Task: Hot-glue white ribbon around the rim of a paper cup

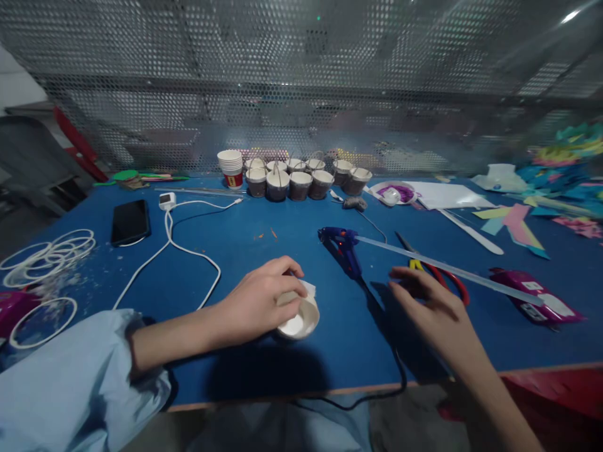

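My left hand is closed over the rim of a white paper cup, its fingers reaching into the mouth. The cup sits tilted on the blue table, opening toward me. A small white piece shows at the cup's far edge; whether it is part of the cup I cannot tell. With fingers apart and nothing in it, my right hand hovers over the table. Just beyond it lie scissors with red and yellow handles. Between my hands and farther back, a blue glue gun lies with a long glue stick sticking out of it.
Along the back stand stacked paper cups and several grey-wrapped cups with handles. A phone, a white charging cable and coiled white cord lie left. Right are a purple packet and paper strips. The glue gun's black cord crosses the front edge.
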`<state>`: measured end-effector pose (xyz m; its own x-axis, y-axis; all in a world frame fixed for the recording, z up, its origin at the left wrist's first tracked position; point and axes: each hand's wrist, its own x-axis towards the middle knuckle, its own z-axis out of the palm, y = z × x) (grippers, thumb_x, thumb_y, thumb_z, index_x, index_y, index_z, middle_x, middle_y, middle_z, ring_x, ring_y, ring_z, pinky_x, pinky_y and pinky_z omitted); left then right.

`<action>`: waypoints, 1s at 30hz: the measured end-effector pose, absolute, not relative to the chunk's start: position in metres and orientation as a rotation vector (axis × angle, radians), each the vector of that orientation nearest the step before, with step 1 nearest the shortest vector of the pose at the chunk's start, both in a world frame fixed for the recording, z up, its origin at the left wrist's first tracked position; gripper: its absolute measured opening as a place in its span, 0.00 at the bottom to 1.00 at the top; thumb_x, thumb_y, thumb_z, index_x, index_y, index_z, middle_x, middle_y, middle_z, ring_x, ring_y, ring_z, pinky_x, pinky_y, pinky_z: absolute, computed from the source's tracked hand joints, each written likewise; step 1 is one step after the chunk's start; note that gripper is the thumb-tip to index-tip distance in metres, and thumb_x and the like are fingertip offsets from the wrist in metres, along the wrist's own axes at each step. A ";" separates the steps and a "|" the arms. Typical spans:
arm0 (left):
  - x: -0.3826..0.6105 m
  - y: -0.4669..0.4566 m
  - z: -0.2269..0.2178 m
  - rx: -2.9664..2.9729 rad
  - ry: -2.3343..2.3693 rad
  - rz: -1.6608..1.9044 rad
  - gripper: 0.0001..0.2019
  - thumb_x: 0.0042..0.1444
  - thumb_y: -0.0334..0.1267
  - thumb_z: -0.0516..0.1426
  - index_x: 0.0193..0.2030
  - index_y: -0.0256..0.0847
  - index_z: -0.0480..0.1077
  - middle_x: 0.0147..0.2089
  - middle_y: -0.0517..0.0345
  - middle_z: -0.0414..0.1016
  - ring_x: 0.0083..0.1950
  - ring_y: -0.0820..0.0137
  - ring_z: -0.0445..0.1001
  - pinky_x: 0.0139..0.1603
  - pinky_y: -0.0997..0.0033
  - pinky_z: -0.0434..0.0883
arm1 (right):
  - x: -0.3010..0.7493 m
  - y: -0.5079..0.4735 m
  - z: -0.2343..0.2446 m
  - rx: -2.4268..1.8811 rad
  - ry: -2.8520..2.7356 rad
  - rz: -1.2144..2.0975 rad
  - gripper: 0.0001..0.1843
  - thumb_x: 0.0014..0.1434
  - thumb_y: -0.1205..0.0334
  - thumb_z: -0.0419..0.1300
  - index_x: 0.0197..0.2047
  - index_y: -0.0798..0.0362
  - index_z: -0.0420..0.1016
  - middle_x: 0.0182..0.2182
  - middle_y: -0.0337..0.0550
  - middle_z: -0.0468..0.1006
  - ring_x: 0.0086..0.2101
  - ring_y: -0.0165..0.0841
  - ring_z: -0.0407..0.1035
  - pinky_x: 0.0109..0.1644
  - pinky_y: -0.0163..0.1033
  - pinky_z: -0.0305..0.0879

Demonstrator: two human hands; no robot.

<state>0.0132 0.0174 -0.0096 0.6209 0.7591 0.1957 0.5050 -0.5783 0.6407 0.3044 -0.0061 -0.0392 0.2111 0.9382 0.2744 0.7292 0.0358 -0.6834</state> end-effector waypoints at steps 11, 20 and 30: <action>0.012 0.023 0.010 2.149 0.950 0.356 0.14 0.60 0.33 0.50 0.37 0.42 0.77 0.47 0.56 0.74 0.52 0.70 0.71 0.52 0.73 0.64 | 0.293 0.079 -0.046 -1.800 -1.866 0.507 0.21 0.54 0.43 0.58 0.39 0.53 0.74 0.33 0.49 0.79 0.33 0.43 0.73 0.35 0.43 0.65; 0.019 0.022 -0.009 2.006 1.085 0.491 0.04 0.53 0.34 0.57 0.28 0.40 0.71 0.37 0.61 0.74 0.38 0.74 0.71 0.41 0.75 0.64 | 0.266 0.086 -0.050 -1.810 -1.832 0.544 0.21 0.53 0.44 0.57 0.39 0.53 0.75 0.28 0.47 0.77 0.30 0.41 0.70 0.30 0.40 0.62; 0.018 0.027 -0.005 2.015 1.179 0.367 0.23 0.47 0.34 0.56 0.53 0.44 0.63 0.48 0.56 0.74 0.44 0.66 0.73 0.43 0.69 0.67 | 0.256 0.075 -0.035 -1.842 -1.719 0.536 0.10 0.48 0.59 0.55 0.29 0.54 0.74 0.16 0.38 0.68 0.20 0.33 0.62 0.23 0.36 0.56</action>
